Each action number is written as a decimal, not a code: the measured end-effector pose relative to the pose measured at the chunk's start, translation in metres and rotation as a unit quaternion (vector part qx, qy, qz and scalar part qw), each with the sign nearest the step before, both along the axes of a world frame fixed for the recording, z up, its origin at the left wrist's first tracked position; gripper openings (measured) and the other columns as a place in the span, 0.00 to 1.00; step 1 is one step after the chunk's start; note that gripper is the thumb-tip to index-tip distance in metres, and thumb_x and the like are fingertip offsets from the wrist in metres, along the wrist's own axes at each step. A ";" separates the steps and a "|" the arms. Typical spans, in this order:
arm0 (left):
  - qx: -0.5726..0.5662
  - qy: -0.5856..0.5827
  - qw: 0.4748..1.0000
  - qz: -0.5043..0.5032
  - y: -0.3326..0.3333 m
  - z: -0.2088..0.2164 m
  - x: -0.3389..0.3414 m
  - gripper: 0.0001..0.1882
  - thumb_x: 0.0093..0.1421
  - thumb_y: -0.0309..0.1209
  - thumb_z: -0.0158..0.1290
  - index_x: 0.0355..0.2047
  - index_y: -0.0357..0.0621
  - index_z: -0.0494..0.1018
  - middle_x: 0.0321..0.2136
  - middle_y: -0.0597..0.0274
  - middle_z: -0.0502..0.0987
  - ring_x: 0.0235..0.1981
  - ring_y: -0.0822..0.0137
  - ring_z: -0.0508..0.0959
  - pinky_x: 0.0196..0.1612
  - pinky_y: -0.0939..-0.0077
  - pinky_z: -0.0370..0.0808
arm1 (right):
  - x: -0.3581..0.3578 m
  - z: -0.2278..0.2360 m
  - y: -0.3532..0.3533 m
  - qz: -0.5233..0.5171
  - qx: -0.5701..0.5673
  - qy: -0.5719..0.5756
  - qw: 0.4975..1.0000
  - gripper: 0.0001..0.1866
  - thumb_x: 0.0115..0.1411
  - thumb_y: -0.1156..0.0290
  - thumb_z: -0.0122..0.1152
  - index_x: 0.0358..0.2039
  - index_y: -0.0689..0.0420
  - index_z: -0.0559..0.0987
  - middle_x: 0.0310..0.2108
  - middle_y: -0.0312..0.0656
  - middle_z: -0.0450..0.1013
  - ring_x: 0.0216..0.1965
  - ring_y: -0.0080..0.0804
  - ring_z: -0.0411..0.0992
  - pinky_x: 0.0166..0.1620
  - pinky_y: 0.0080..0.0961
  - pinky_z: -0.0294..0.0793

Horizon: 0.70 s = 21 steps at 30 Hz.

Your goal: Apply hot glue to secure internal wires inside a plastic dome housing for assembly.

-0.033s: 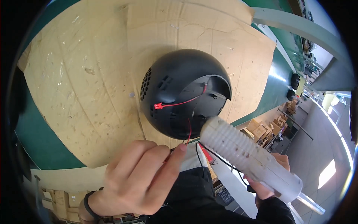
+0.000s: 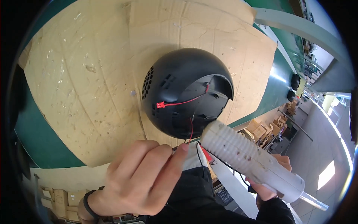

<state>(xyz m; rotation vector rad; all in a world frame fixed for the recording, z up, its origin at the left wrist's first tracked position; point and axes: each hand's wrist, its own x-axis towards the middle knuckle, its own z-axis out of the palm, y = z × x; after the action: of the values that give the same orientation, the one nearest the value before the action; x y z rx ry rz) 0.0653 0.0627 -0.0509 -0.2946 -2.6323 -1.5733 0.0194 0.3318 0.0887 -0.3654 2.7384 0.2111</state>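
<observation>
Near the front edge of the brown cardboard sheet [image 2: 93,74], the round black plastic housing [image 2: 182,89] is left open, its red wires [image 2: 179,102] unconnected, one pinched by the left hand [image 2: 138,179] while a white ribbed tube [image 2: 250,160] is gripped by the right hand [image 2: 270,186]

One black dome-shaped shell [image 2: 179,86] with one red plug [image 2: 160,105] on one red wire [image 2: 186,100]. One ribbed whitish tube [image 2: 253,160]. One sheet of cardboard [image 2: 85,74] on one green tabletop [image 2: 41,142]. Two hands: left [image 2: 141,179], right [image 2: 268,186]. Two more black shells [image 2: 293,89] far off.
</observation>
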 end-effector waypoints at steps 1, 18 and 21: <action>-0.011 0.000 1.000 -0.016 -0.001 0.003 0.000 0.21 0.39 0.16 0.65 0.38 0.34 0.82 0.29 0.56 0.72 0.27 0.59 0.74 0.26 0.72 0.73 | 0.001 -0.003 -0.005 0.000 0.004 -0.010 1.000 0.22 0.46 0.50 0.76 0.32 0.54 0.82 0.33 0.38 0.76 0.34 0.33 0.74 0.37 0.31 0.73; -0.010 0.033 0.999 -0.019 0.001 -0.004 0.006 0.17 0.41 0.20 0.65 0.35 0.35 0.83 0.30 0.56 0.74 0.30 0.60 0.76 0.28 0.74 0.76 | -0.012 0.023 0.008 -0.125 -0.010 -0.214 0.969 0.27 0.47 0.45 0.73 0.35 0.56 0.82 0.38 0.41 0.74 0.39 0.34 0.71 0.39 0.32 0.71; -0.012 0.028 0.999 -0.026 0.001 -0.004 0.007 0.17 0.40 0.20 0.65 0.35 0.35 0.83 0.30 0.57 0.74 0.30 0.61 0.76 0.28 0.74 0.76 | -0.011 0.018 -0.003 -0.169 -0.031 -0.223 0.959 0.27 0.47 0.45 0.72 0.35 0.57 0.82 0.37 0.41 0.74 0.39 0.33 0.71 0.39 0.31 0.71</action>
<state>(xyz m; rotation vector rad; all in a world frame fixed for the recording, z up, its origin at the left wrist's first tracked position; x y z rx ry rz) 0.0725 0.0636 -0.0548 -0.4044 -2.6237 -1.5260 0.0081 0.3290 0.1065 0.0448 2.3121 -0.0460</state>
